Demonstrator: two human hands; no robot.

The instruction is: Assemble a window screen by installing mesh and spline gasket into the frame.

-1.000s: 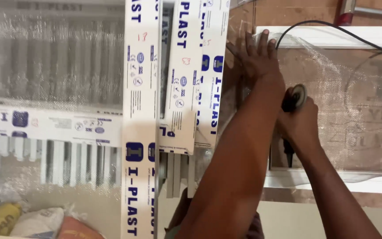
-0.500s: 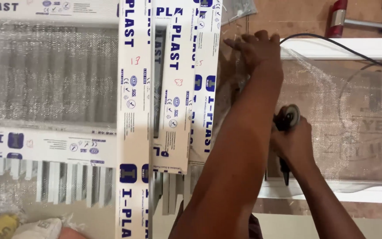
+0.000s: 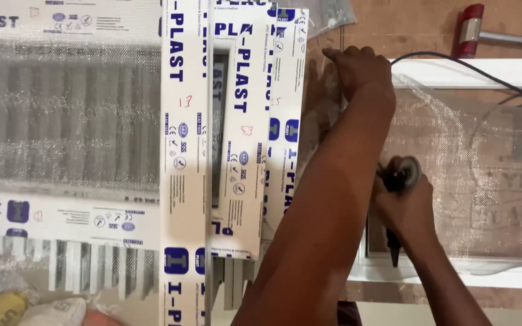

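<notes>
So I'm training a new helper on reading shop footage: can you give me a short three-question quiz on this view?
1. True or false: the left hand lies flat on the clear mesh sheet, beside the white profile strips.
2. Multiple choice: what does the right hand grip? A) a paint brush B) a dark corded power tool C) a tape measure
3. Short answer: what lies at the top right, on the brown board?

Key
1. True; its fingers are spread on the sheet.
2. B; a black cable runs from it to the right edge.
3. A hammer with a red head and metal handle, apart from both hands.
</notes>
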